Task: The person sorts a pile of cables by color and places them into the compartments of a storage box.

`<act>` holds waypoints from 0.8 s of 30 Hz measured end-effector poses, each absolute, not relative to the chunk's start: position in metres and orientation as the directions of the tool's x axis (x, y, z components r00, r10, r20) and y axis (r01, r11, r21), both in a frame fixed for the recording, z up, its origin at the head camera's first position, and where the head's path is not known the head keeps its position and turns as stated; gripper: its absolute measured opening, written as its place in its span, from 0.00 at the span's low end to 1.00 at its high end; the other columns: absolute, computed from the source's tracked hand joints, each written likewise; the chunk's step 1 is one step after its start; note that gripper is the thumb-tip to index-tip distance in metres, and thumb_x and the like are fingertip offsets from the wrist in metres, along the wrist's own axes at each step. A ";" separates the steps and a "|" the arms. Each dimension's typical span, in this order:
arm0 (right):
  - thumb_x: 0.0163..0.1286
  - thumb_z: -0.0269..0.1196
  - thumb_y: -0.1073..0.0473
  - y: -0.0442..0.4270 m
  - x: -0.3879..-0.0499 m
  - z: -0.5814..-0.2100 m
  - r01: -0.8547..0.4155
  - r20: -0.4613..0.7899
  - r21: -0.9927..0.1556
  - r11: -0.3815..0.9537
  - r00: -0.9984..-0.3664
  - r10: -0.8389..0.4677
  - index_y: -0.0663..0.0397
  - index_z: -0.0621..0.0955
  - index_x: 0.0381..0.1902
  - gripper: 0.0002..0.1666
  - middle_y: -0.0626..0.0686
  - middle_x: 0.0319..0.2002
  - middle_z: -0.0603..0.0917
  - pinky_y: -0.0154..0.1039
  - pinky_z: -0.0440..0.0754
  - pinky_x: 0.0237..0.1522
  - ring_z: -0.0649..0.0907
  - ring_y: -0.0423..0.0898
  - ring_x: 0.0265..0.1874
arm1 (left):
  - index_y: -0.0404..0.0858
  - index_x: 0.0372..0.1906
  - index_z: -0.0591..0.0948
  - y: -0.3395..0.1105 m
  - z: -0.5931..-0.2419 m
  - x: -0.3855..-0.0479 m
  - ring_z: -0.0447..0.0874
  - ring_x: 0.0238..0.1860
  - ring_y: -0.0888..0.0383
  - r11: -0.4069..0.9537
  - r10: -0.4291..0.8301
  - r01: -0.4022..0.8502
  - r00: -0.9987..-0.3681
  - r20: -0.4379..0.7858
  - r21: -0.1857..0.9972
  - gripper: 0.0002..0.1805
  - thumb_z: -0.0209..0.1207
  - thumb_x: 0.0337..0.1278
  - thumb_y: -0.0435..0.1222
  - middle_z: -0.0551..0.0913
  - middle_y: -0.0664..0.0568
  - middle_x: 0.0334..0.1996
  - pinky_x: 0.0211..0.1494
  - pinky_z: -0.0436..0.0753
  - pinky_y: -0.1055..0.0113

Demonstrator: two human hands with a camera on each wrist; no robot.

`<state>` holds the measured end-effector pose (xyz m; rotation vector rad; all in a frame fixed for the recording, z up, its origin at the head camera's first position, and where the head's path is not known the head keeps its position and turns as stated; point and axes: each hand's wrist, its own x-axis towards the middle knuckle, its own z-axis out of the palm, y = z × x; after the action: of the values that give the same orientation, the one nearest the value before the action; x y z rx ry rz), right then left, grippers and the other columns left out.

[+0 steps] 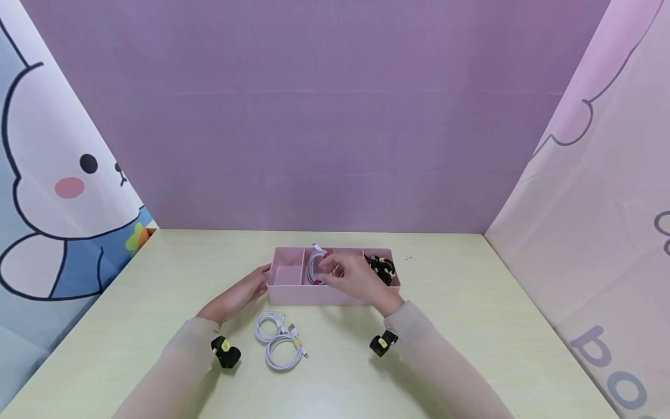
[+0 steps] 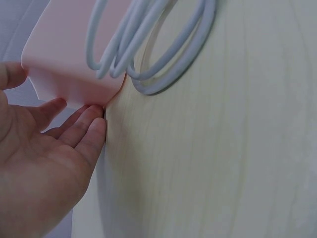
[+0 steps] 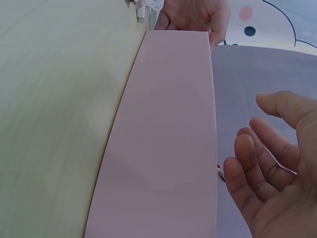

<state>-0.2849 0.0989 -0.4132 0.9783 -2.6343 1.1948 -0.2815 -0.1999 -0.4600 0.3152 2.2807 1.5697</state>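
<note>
A pink divided box (image 1: 314, 295) stands on the table, long side towards me. My left hand (image 1: 242, 295) touches its left end with fingertips and thumb; in the left wrist view the fingers (image 2: 81, 126) lie against the pink end wall. Over the middle compartments hovers my right hand (image 1: 358, 278), its fingers loosely bent and apart, with nothing between them in the right wrist view. A coiled white cable (image 1: 311, 269) with red bits sits in the second compartment from the left. The right hand partly hides the compartments beside it.
Two coiled white cables (image 1: 282, 353) lie on the table in front of the box, one with a yellow tie. Black and tan items (image 1: 384, 269) fill the box's right-end compartment. Behind the table hangs a purple backdrop (image 1: 324, 128), with printed cloths at both sides.
</note>
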 end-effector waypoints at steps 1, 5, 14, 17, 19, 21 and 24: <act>0.67 0.70 0.59 0.098 -0.284 -0.414 -0.592 0.329 -0.640 0.489 -0.787 -0.522 0.60 0.85 0.47 0.14 0.45 0.38 0.86 0.33 0.84 0.37 0.82 0.39 0.33 | 0.35 0.80 0.44 -0.200 -0.460 -0.281 0.49 0.77 0.40 0.362 0.375 -0.016 -0.913 -0.161 0.932 0.36 0.33 0.82 0.51 0.46 0.38 0.79 0.78 0.55 0.51; 0.67 0.70 0.58 0.097 -0.282 -0.414 -0.603 0.332 -0.634 0.484 -0.777 -0.534 0.59 0.86 0.47 0.13 0.45 0.38 0.87 0.33 0.84 0.36 0.82 0.39 0.32 | 0.35 0.80 0.44 -0.201 -0.459 -0.281 0.49 0.77 0.40 0.367 0.374 -0.014 -0.913 -0.161 0.930 0.37 0.34 0.81 0.52 0.46 0.38 0.79 0.78 0.54 0.51; 0.66 0.70 0.59 0.090 -0.273 -0.413 -0.649 0.333 -0.600 0.467 -0.734 -0.591 0.56 0.86 0.44 0.10 0.44 0.34 0.86 0.31 0.83 0.32 0.81 0.38 0.30 | 0.36 0.81 0.44 -0.201 -0.459 -0.281 0.50 0.77 0.41 0.366 0.367 -0.022 -0.915 -0.166 0.930 0.39 0.35 0.80 0.55 0.47 0.39 0.79 0.78 0.55 0.51; 0.66 0.70 0.60 0.088 -0.271 -0.414 -0.658 0.313 -0.600 0.455 -0.717 -0.623 0.55 0.86 0.43 0.09 0.43 0.32 0.85 0.30 0.83 0.32 0.81 0.36 0.29 | 0.36 0.81 0.44 -0.201 -0.460 -0.281 0.50 0.77 0.41 0.361 0.369 -0.022 -0.915 -0.165 0.932 0.40 0.36 0.79 0.57 0.46 0.39 0.79 0.78 0.55 0.51; 0.67 0.69 0.60 0.086 -0.269 -0.416 -0.664 0.293 -0.595 0.453 -0.704 -0.647 0.54 0.86 0.44 0.08 0.42 0.32 0.84 0.30 0.83 0.33 0.80 0.35 0.29 | 0.36 0.81 0.44 -0.202 -0.460 -0.281 0.50 0.77 0.41 0.360 0.371 -0.023 -0.914 -0.165 0.933 0.41 0.36 0.78 0.58 0.46 0.39 0.79 0.78 0.55 0.51; 0.68 0.69 0.61 0.085 -0.266 -0.418 -0.665 0.273 -0.599 0.446 -0.693 -0.667 0.54 0.85 0.44 0.08 0.42 0.32 0.84 0.29 0.83 0.34 0.80 0.34 0.30 | 0.37 0.81 0.44 -0.202 -0.460 -0.281 0.50 0.77 0.41 0.362 0.373 -0.022 -0.913 -0.167 0.932 0.42 0.36 0.78 0.59 0.46 0.39 0.79 0.78 0.54 0.51; 0.68 0.69 0.60 0.084 -0.262 -0.419 -0.665 0.249 -0.597 0.448 -0.685 -0.685 0.55 0.85 0.45 0.09 0.41 0.32 0.84 0.28 0.83 0.35 0.80 0.34 0.30 | 0.37 0.81 0.44 -0.202 -0.459 -0.280 0.49 0.77 0.41 0.362 0.374 -0.021 -0.912 -0.166 0.932 0.42 0.36 0.78 0.59 0.46 0.39 0.79 0.78 0.54 0.51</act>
<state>-0.2624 0.0837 -0.4189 1.2583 -2.6975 1.0917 -0.2803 -0.2019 -0.4592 0.3094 2.2788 1.5672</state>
